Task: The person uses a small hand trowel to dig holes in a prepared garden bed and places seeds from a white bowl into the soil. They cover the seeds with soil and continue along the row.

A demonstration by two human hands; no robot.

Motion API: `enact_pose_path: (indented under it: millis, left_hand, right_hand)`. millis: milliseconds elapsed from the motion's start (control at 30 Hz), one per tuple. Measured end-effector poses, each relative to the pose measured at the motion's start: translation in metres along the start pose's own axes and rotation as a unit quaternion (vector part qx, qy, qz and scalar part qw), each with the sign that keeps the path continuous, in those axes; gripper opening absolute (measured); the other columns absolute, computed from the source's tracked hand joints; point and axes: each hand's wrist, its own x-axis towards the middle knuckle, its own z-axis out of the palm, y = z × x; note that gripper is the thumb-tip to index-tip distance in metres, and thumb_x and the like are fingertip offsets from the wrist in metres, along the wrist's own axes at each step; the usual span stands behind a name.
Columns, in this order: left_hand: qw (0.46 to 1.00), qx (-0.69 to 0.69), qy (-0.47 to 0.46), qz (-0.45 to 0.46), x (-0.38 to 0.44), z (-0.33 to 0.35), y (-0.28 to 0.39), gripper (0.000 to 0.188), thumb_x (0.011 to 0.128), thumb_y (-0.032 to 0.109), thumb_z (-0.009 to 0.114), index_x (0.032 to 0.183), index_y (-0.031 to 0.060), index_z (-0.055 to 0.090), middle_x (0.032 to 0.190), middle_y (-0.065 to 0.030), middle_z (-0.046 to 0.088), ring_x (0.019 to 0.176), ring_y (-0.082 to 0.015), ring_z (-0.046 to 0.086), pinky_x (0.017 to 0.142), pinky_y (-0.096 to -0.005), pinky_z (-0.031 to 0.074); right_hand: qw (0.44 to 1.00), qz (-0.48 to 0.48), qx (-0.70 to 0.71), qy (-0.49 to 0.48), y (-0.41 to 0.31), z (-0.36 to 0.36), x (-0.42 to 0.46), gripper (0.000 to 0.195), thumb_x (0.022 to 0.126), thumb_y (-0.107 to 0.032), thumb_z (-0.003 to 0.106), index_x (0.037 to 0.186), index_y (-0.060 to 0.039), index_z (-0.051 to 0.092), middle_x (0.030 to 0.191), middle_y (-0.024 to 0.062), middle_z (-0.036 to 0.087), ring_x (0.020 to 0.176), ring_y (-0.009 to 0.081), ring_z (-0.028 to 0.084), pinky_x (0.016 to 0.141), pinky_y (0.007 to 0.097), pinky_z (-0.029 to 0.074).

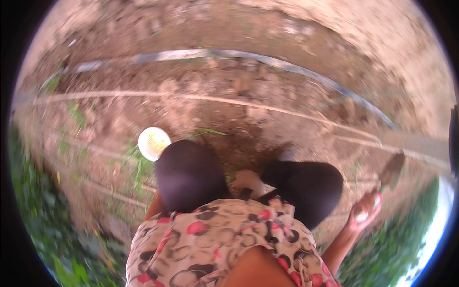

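At the right, my right hand [365,212] is closed around the handle of a hand trowel [392,167], whose brownish blade points up and away from me over the soil. My left hand is out of view; only part of the left arm shows beside my left knee. Close to that knee a white bowl [146,143] with yellowish grains or seeds in it rests on the ground. Bare brown soil [247,143] lies before my knees, with a few green grass blades on it. The picture is blurred.
A pale cord or strip [229,100] runs across the soil in front of me. Farther off lies a long grey-white strip [175,54]. Leafy green plants [46,215] grow at the lower left, and more foliage [391,240] stands at the lower right.
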Motion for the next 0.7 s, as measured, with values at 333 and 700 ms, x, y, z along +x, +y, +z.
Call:
enact_pose_path:
  millis: [333,700]
  left_hand:
    - [0.897,-0.201,0.39,-0.05,-0.021,-0.037,-0.043,0.013,0.077,0.014,0.056,0.086,0.0056,0.054,0.07,-0.0119,0.06,0.062,-0.0253,0.059,0.059,-0.0353,0.046]
    - [0.896,-0.201,0.362,-0.157,0.024,-0.032,-0.094,0.032,0.069,0.011,0.06,0.1,0.006,0.055,0.084,-0.0115,0.062,0.075,-0.023,0.061,0.068,-0.0327,0.048]
  right_hand:
    - [0.916,0.023,-0.401,-0.024,0.119,0.063,0.003,0.044,0.09,-0.035,0.039,0.114,0.0014,0.037,0.068,0.0021,0.034,0.049,0.0074,0.034,0.04,0.0192,0.029]
    - [0.746,-0.006,-0.666,-0.01,0.147,0.078,0.085,0.05,0.088,-0.038,0.041,0.12,0.0013,0.038,0.074,0.0035,0.045,0.062,0.0094,0.043,0.055,0.0207,0.033]
